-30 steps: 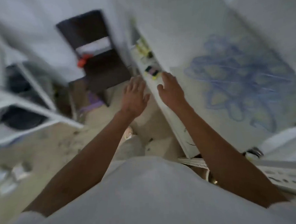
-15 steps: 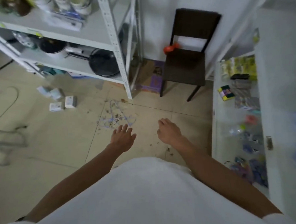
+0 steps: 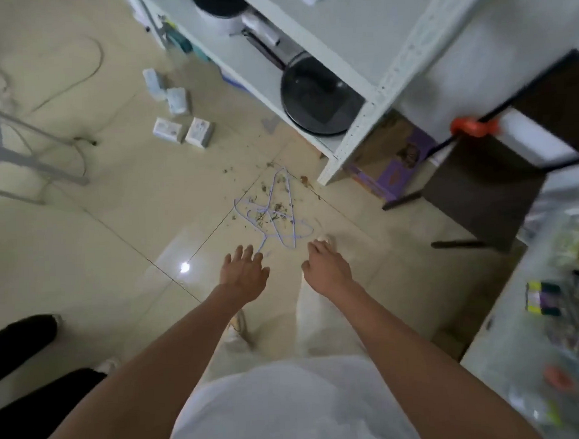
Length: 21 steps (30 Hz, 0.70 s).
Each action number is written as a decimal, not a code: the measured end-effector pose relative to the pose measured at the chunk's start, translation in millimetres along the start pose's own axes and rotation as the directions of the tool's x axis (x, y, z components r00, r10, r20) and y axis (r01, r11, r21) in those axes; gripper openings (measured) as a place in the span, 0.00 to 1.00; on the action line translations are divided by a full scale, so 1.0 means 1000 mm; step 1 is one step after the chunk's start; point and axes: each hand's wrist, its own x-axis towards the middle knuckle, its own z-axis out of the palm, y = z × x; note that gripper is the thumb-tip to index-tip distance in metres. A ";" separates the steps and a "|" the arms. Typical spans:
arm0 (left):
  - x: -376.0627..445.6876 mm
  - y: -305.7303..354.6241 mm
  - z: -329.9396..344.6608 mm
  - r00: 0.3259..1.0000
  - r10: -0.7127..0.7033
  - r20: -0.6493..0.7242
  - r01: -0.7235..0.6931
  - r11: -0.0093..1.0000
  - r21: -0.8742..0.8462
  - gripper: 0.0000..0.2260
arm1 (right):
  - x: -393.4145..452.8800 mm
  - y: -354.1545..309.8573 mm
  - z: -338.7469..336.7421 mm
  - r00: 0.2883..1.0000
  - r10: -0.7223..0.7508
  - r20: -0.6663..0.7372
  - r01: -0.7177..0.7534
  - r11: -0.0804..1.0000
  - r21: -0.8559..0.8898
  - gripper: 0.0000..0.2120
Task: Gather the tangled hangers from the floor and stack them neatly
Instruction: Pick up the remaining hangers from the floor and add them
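While the tangled hangers lie amid dry debris on the floor just off the foot of the white shelf, the left hand reaches fingers spread and the right hand loosely curled, both empty, seemingly poised to gather them.

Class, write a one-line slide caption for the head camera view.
Both bare hands, left and right, reach toward tangled blue hangers on the littered floor.
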 end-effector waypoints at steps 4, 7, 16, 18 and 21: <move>0.092 -0.005 0.017 0.987 -0.151 0.050 0.158 0.972 -0.172 0.25 | 0.119 0.042 -0.008 0.998 -0.043 0.056 0.045 0.998 -0.043 0.22; 0.181 -0.011 0.043 0.963 -0.248 0.106 0.269 0.902 -0.337 0.23 | 0.215 0.069 0.016 0.992 0.008 0.128 -0.006 1.000 -0.017 0.24; 0.427 -0.033 0.215 0.890 -0.340 0.304 0.452 0.742 -0.495 0.15 | 0.482 0.094 0.212 0.935 0.136 0.326 -0.113 0.990 -0.090 0.17; 0.467 -0.039 0.264 0.857 -0.414 0.307 0.516 0.684 -0.516 0.15 | 0.527 0.083 0.268 0.937 0.117 0.328 -0.087 0.991 -0.105 0.15; 0.518 -0.050 0.321 0.817 -0.495 0.295 0.573 0.641 -0.510 0.18 | 0.582 0.055 0.337 0.965 0.112 0.238 -0.093 0.992 -0.088 0.13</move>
